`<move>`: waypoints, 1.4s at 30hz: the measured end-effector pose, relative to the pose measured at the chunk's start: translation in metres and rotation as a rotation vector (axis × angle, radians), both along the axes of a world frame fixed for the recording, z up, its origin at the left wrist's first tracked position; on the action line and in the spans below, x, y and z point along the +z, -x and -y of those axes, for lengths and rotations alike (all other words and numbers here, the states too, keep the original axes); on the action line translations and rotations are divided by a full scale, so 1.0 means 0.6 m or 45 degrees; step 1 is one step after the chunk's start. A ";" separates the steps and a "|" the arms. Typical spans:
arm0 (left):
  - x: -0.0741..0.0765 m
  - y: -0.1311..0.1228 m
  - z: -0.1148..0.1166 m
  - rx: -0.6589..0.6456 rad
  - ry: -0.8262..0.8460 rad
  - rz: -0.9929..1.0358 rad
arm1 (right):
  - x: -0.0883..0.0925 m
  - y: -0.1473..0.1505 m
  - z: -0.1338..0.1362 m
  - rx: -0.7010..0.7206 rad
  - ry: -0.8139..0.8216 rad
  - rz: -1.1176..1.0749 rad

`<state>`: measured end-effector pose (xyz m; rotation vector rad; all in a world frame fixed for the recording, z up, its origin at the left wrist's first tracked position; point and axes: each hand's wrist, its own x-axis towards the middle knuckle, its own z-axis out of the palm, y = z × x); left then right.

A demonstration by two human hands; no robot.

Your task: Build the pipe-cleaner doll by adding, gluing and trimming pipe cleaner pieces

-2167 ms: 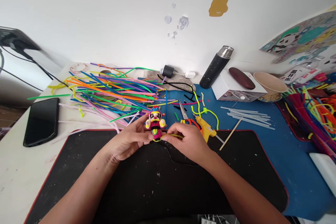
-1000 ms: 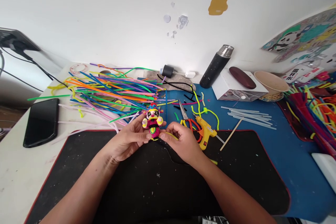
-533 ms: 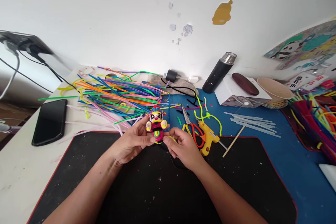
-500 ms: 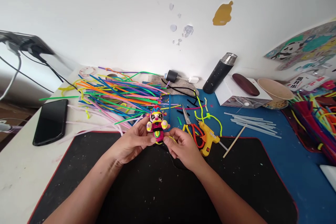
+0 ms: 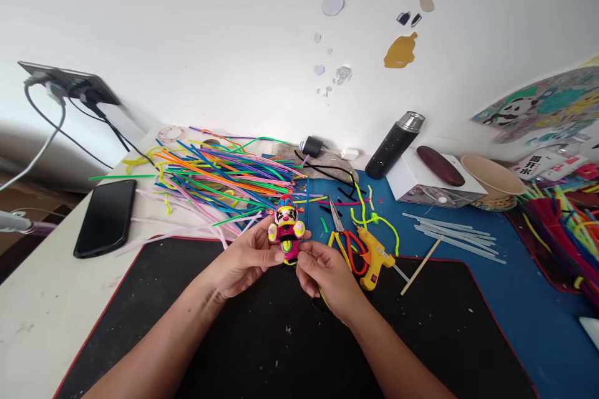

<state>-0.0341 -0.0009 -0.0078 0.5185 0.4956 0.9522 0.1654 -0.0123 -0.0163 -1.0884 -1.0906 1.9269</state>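
A small figure point(image 5: 287, 230) made of coloured pipe cleaners, with a blue and red hat, a white face and a magenta body, is held upright above the black mat point(image 5: 281, 349). My left hand point(image 5: 248, 259) grips its lower left side between thumb and fingers. On the other side, my right hand point(image 5: 322, 271) pinches the lower right edge of the figure. A yellow strip shows beneath my right hand. Just right of that hand lie red-and-yellow-handled pliers point(image 5: 346, 240) and a yellow glue gun point(image 5: 374, 259).
Coloured pipe cleaners point(image 5: 224, 168) lie behind the hands. A phone point(image 5: 105, 218) is at left. Glue sticks point(image 5: 456, 234), a wooden stick point(image 5: 421, 266), a black flask point(image 5: 394, 144), a white box point(image 5: 407, 181) and a bowl point(image 5: 493, 177) stand or lie at right.
The camera view has shifted, so the scene sits slightly lower and further right. Both hands still hold the figure, which is tilted a little differently.
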 end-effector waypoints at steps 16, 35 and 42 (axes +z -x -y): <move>-0.009 -0.003 0.003 -0.029 -0.060 0.037 | -0.004 0.005 0.012 0.008 0.077 -0.130; 0.003 -0.014 0.003 0.022 -0.132 -0.023 | 0.004 0.020 0.026 -0.090 0.258 -0.437; -0.002 -0.015 0.005 0.038 -0.124 -0.036 | 0.002 0.019 0.024 -0.099 0.257 -0.452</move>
